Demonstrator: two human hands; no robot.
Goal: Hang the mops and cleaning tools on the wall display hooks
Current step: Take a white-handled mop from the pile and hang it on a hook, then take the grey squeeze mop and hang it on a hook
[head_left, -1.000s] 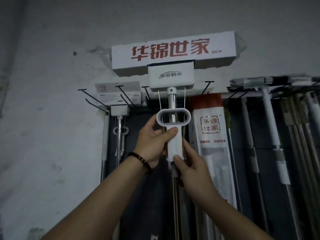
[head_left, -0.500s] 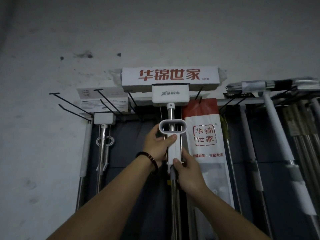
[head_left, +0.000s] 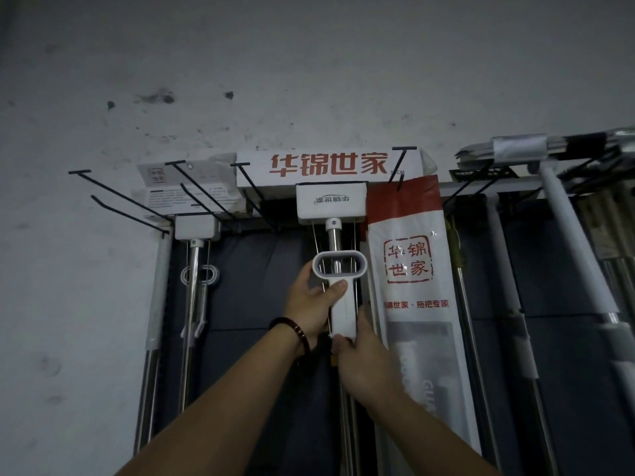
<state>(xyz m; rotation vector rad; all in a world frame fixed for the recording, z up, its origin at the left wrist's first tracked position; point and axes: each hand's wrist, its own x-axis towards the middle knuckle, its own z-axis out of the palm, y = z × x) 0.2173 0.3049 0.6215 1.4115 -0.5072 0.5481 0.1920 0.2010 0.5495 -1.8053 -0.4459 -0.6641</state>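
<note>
A flat mop stands upright against the dark wall panel, its white head with red characters up among the black display hooks. A white slider handle with an oval loop sits on the mop's steel pole. My left hand grips the slider, thumb across its front. My right hand holds the slider's lower end and the pole just below it.
A second white mop hangs at the left beside bare black hooks. A red-and-white bagged mop hangs right of mine. More poles lean at the far right. Stained grey wall above.
The mop head has sunk lower in view and now sits level with the hook ends, as the camera tilted up. Both hands keep their grip on the slider.
</note>
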